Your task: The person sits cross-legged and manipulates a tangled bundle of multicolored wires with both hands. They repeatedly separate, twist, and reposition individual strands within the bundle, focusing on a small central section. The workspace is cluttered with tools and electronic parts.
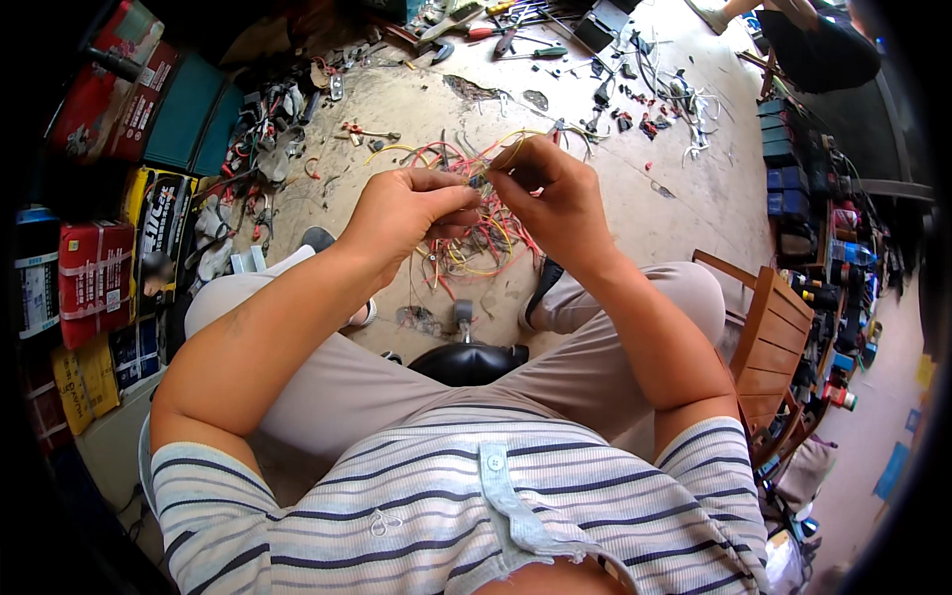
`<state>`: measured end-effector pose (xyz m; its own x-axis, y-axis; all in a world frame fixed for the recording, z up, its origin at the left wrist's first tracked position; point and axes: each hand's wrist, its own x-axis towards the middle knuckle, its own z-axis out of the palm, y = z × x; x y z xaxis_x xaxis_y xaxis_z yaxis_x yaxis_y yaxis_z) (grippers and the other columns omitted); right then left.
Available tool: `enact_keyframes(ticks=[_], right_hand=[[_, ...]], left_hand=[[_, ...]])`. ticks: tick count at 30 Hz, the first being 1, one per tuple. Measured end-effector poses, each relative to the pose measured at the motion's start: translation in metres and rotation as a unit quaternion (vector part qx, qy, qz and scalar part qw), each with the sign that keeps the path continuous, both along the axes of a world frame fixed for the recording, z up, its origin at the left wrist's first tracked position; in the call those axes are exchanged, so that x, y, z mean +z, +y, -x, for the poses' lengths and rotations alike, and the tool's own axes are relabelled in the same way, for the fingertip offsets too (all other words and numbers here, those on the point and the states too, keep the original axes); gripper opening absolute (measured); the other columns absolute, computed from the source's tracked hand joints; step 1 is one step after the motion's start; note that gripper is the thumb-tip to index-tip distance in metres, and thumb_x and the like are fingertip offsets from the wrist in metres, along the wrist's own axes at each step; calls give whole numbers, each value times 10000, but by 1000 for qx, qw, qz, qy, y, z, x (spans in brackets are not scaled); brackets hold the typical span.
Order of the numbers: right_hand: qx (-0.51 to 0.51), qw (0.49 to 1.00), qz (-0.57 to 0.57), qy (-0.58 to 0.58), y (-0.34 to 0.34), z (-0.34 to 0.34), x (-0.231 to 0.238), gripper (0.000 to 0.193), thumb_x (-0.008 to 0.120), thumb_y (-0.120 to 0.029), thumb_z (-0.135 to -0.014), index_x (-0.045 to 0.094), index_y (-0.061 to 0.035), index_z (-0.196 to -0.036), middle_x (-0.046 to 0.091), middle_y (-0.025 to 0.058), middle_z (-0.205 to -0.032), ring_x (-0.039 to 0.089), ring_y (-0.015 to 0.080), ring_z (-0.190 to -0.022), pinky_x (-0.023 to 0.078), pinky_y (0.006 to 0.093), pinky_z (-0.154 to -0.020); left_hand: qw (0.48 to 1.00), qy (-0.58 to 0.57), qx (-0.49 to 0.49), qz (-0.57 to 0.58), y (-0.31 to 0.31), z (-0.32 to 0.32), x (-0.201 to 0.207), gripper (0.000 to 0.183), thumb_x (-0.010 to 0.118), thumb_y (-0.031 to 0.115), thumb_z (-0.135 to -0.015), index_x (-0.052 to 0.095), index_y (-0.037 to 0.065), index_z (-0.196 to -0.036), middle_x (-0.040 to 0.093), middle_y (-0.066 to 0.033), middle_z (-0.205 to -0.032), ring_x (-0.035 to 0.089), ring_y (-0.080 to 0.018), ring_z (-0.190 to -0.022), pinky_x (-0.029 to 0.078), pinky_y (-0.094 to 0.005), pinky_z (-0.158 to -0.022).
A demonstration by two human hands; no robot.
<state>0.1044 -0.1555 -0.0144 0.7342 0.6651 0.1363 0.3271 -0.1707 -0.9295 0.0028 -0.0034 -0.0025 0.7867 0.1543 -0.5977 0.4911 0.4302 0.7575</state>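
Note:
In front of me, both hands meet over a tangle of red, yellow and pink wires (pixel 488 253) on the floor. My left hand (pixel 412 213) is closed, thumb and fingertips pinched together; whatever lies in them is too small to make out. Close beside it, my right hand (pixel 555 198) pinches a thin yellow wire (pixel 509 147) that curves up past the knuckles. A tiny bluish bit (pixel 477 181) shows between the two sets of fingertips. Some of the tangle is hidden behind my hands.
Stacked boxes, a red one (pixel 96 283) among them, line the left. Screwdrivers (pixel 548 52) and scraps lie at the far side. A wooden chair (pixel 773 342) stands right, before cluttered shelves. Another person (pixel 818 50) is at far right. A black seat (pixel 466 364) shows between my legs.

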Motion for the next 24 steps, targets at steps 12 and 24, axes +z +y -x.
enact_keyframes(ticks=[12,24], right_hand=[[0,1000,-19,-19,3,3,3,100,668,-39,-783,590,-2,-833,613,71,-674,567,77,-582,458,229,-532],[-8,1000,-14,-25,4,4,6,101,671,-22,-775,585,4,-820,606,57,-674,545,60,-585,446,222,-522]], left_hand=[[1000,0,-1,-4,1,0,1,178,632,124,-851,648,-4,-974,678,-79,-906,648,-125,-781,529,-229,-694],[1000,-5,3,-5,2,0,2,161,632,120,-852,654,-2,-954,677,-77,-889,647,-123,-762,536,-231,-683]])
